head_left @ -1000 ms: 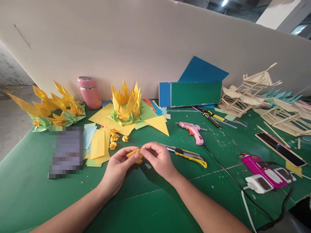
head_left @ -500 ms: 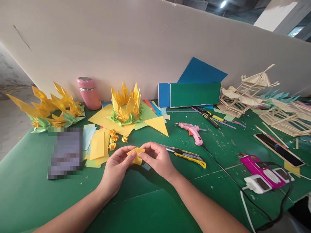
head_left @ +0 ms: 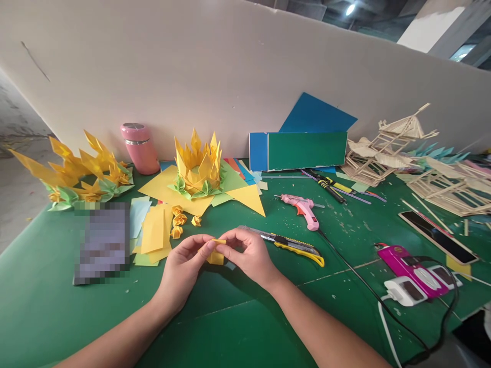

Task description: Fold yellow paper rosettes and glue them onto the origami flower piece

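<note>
A small folded piece of yellow paper is pinched between my two hands, low over the green table. My left hand grips its left side with thumb and fingers. From the other side, my right hand holds its right edge; the fingertips partly cover the paper. Just beyond my left hand lie several small folded yellow paper roses and a stack of yellow paper sheets. A yellow-handled utility knife rests right beside my right hand.
Two yellow-and-green paper crowns stand at the back left near a pink thermos. Rightward are a pink glue gun with its cord, a magenta power strip, a phone and wooden stick models.
The yellow paper has turned in my fingers: its wider face showed half a second ago, and now a narrow folded edge shows on top. Both hands stay in nearly the same place.
</note>
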A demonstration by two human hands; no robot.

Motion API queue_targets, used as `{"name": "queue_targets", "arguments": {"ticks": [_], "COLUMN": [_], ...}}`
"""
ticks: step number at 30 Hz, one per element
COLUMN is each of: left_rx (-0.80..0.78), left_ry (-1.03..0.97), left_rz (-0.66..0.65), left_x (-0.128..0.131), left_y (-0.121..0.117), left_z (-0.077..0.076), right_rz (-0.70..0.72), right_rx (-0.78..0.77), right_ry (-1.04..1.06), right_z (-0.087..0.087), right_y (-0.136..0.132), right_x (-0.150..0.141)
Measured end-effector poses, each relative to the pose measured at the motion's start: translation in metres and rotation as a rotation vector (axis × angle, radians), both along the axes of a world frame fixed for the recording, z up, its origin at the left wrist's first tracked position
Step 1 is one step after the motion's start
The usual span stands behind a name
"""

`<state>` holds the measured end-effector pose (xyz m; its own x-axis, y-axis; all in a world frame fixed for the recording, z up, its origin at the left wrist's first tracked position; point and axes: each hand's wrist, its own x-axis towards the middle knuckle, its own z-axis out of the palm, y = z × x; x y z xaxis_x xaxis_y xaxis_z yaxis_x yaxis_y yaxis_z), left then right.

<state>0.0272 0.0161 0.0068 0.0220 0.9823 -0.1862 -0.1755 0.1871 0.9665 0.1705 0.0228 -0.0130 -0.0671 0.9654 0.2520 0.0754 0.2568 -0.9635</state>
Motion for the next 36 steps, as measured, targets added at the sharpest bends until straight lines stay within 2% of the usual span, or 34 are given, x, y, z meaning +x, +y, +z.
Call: {"name": "queue_targets", "arguments": {"ticks": [5,12,20,26,30,36], "left_rx": [-0.008,-0.042,0.035,0.0,0.014,-0.002], "left_ry": [-0.024,-0.125,-0.037,-0.09,-0.085,-0.122], "left_rz": [-0.01,-0.107,-0.124,-0.005,-0.031,-0.089], "left_x": [-0.003,-0.004,-0.001,-0.002,-0.003,-0.004], "left_y": [0.0,-0.001,0.003,0.003,0.003,0.002], "left_z": [-0.005,-0.004,-0.01,-0.011,-0.012,-0.011], "right_rz": [0.044,0.128,0.078,0.093,0.033,0.017], "right_rx": [-0.058,-0.085,-0.029,-0.087,-0.097,-0.018], "right_ry": [0.029,0.092,0.077,0.097,0.036,0.012], "right_z": [0.001,0.005,0.004,0.0,0.001,0.005], "right_y": [-0.001,-0.003,0.002,0.002,0.002,0.002], "right_x": [0.001,0.002,0.008,0.006,0.004,0.005]}}
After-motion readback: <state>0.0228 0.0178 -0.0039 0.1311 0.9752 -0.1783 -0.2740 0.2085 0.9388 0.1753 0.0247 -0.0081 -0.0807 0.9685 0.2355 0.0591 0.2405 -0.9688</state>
